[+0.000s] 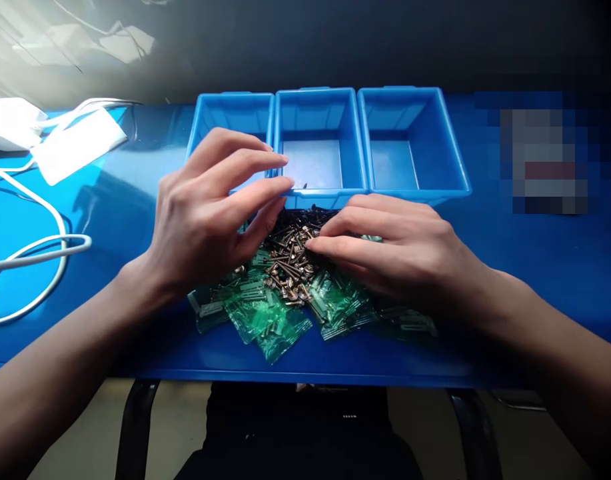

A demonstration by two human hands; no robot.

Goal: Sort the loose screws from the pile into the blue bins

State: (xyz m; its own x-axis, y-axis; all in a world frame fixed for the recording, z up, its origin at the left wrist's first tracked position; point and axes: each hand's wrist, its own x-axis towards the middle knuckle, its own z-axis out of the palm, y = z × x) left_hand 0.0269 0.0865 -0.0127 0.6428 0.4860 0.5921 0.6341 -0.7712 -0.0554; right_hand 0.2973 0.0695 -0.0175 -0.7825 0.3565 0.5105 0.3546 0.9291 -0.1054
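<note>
A heap of dark screws (290, 257) lies on the blue table, mixed with several small green plastic packets (265, 320). My left hand (210, 213) hovers over the heap's left side with fingers spread and slightly curled, holding nothing that I can see. My right hand (395, 250) rests flat on the heap's right side, fingertips touching the screws. Behind the heap stand three blue bins side by side: left bin (205, 120), middle bin (352, 133), right bin (448, 147). A single screw or two lies in the middle bin.
White cables (40, 267) loop across the table's left part, with white adapters (75, 143) at the back left. A blurred patch (545, 160) sits at the back right. The table's front edge (305, 377) runs just below the packets.
</note>
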